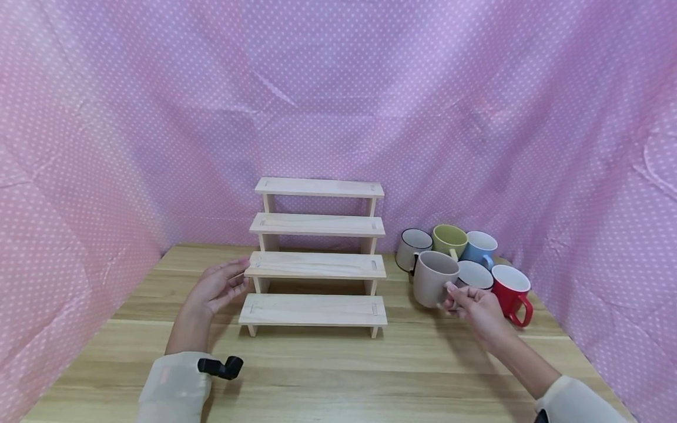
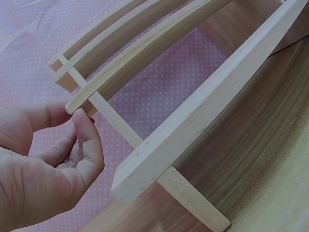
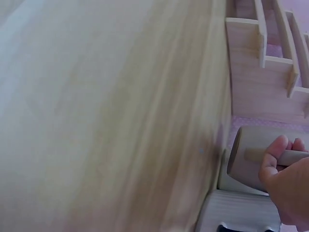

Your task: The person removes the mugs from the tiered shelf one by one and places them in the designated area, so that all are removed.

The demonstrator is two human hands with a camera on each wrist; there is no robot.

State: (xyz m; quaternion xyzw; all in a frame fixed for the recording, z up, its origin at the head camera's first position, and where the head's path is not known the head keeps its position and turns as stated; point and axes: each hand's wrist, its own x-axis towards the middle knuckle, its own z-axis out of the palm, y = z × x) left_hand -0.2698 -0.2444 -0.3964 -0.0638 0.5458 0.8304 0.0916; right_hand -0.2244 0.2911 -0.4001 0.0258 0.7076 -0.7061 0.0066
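A light wooden four-step display stand (image 1: 317, 266) stands on the table. At the left end of its second step from the bottom, my left hand (image 1: 219, 286) pinches the board's corner between thumb and fingertip, as the left wrist view shows. With thumb and fingers my right hand (image 1: 478, 314) grips the handle of a beige-grey mug (image 1: 429, 285), to the right of the stand. This mug overlaps other mugs behind it in the head view. In the right wrist view the mug (image 3: 246, 159) has its underside turned partly toward the camera.
Behind and beside the held mug stand a grey dark-rimmed mug (image 1: 407, 254), an olive-green mug (image 1: 445, 239), a light blue mug (image 1: 478, 249), a white-lined mug (image 1: 476, 275) and a red mug (image 1: 509, 288). Pink dotted cloth (image 1: 338, 88) hangs around the wooden table (image 1: 328, 376).
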